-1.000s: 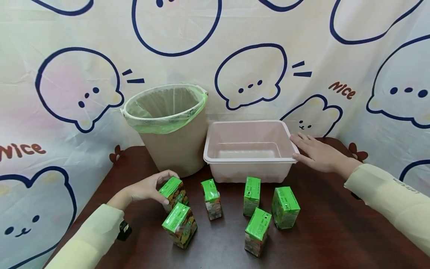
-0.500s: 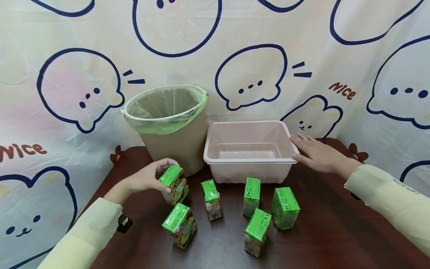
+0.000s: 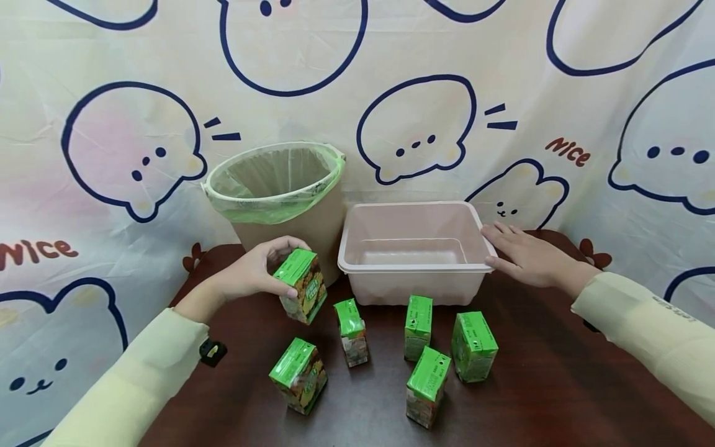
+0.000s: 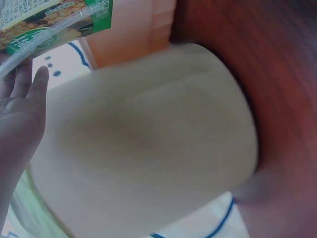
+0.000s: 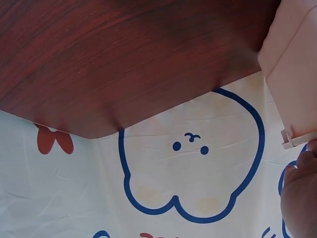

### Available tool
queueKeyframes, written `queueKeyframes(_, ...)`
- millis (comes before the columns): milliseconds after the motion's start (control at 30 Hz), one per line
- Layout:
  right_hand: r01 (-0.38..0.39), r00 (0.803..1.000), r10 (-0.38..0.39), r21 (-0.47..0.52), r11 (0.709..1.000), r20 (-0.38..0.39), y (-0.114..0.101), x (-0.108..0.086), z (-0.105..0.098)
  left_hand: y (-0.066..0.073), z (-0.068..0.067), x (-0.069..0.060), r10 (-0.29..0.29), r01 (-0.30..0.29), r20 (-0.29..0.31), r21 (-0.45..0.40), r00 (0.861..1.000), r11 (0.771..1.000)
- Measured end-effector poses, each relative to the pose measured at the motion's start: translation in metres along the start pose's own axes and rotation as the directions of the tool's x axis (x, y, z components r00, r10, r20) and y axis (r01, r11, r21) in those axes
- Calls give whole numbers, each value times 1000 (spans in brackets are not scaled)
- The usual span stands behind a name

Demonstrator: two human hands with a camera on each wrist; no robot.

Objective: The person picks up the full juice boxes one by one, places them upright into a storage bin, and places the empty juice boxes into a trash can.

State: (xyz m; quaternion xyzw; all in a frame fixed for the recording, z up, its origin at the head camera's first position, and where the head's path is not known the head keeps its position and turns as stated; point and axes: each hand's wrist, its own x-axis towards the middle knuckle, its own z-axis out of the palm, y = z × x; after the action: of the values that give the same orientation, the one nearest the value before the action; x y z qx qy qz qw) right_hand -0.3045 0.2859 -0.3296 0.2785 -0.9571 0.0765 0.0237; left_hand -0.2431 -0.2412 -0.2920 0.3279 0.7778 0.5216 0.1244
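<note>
My left hand grips a green-topped drink carton between thumb and fingers, held above the table in front of the bin. In the left wrist view the carton shows a straw in clear wrapping along its side, with the left hand beneath. My right hand, fingers extended, rests on the right rim of the pink basin. The right wrist view shows that hand at the basin's edge. Inside the basin nothing lies.
A bin with a green liner stands left of the basin. On the dark table are several more cartons: one nearest the left, one in the middle, and others to the right.
My left hand has lifted its carton off the table and moved it up and slightly right. The right hand and the other cartons have stayed in place.
</note>
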Motion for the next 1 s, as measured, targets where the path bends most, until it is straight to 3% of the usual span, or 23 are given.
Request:
queueKeyframes(200, 9, 1000, -9, -5, 1000, 0, -1, 0, -2, 21, 12, 20, 5, -4, -24, 51, 1000, 999)
queueKeyframes(567, 13, 1000, -12, -36, 999, 12, -2, 2, -4, 51, 42, 71, 107, -106, -45, 32, 993, 994)
queueKeyframes(1000, 16, 1000, -15, -59, 998, 26, 1, 6, -3, 63, 63, 146, 145, -132, -147, 97, 978, 987)
